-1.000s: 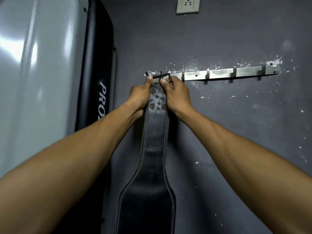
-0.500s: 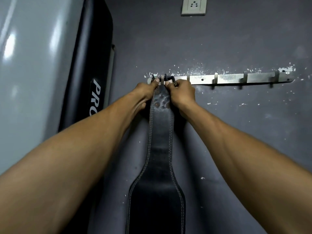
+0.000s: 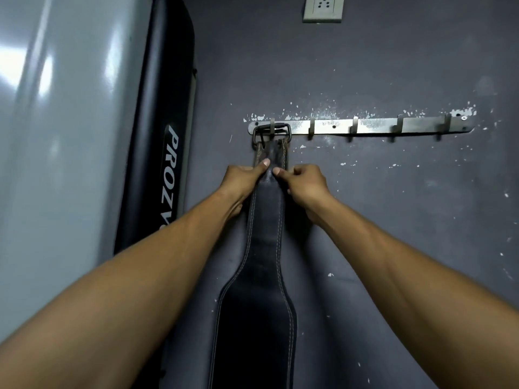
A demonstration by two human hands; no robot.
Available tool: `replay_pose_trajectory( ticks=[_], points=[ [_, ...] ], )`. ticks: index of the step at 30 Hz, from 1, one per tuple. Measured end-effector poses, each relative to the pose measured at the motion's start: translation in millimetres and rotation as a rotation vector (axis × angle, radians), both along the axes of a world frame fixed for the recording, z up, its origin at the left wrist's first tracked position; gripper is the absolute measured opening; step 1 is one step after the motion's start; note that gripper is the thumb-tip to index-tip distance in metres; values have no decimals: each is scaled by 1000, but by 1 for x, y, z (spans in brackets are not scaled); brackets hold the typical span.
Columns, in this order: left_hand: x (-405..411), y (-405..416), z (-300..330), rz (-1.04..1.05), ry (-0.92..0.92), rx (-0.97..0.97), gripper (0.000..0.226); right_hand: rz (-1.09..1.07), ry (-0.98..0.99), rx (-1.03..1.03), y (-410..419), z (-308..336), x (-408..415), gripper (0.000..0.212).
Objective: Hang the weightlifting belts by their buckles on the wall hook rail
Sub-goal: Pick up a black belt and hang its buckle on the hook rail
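Head view. White lettering on the black machine panel (image 3: 157,153) at left reads "PROZ" and part of one more letter — the rest is hidden behind the left forearm. No brand or marking is legible on the black leather weightlifting belt (image 3: 265,248). Its buckle (image 3: 271,133) sits over the leftmost hook (image 3: 272,125) of the steel wall hook rail (image 3: 362,127); the strap hangs straight down the dark wall, and its lower end is cut off by the frame edge. Left hand (image 3: 241,179) and right hand (image 3: 304,182) each pinch the narrow strap just below the buckle — thumbs pressed on its face, other fingers hidden behind. The wall socket (image 3: 323,8) above is cropped.
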State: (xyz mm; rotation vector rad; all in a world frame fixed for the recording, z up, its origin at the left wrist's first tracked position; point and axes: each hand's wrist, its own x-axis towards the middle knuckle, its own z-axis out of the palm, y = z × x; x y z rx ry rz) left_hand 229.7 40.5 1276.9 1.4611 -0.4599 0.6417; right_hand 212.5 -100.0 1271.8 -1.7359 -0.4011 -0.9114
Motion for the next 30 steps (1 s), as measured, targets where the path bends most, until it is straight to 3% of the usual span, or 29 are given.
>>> replay_pose_trajectory(
  ticks=[6, 9, 11, 13, 14, 20, 22, 25, 28, 30],
  points=[
    [-13, 14, -117, -172, 158, 62, 36, 178, 224, 7, -13, -87, -9, 29],
    [-12, 18, -166, -133, 96, 76, 32, 134, 272, -100, -14, -138, -6, 32],
    [-17, 21, -183, -119, 68, 144, 43, 188, 280, -119, -13, -174, -11, 15],
    [-30, 24, -199, -130, 83, 247, 39, 218, 269, -74, -13, -199, -16, 30],
    [-37, 27, -208, -140, 112, 242, 35, 224, 261, -48, -15, -205, -21, 32],
    [-64, 27, -252, -279, 236, -198, 32, 426, 241, 108, -24, -212, -48, 20],
    [-75, 27, -272, -291, 311, -155, 38, 524, 309, 163, -31, -231, -59, 25],
    [-88, 24, -315, -233, 404, 11, 42, 474, 351, 180, -38, -275, -66, 26],
    [-93, 15, -335, -238, 387, -105, 38, 351, 283, 216, -38, -296, -65, 25],
    [-96, 12, -335, -267, 402, -136, 39, 383, 285, 247, -39, -295, -68, 24]
  ],
)
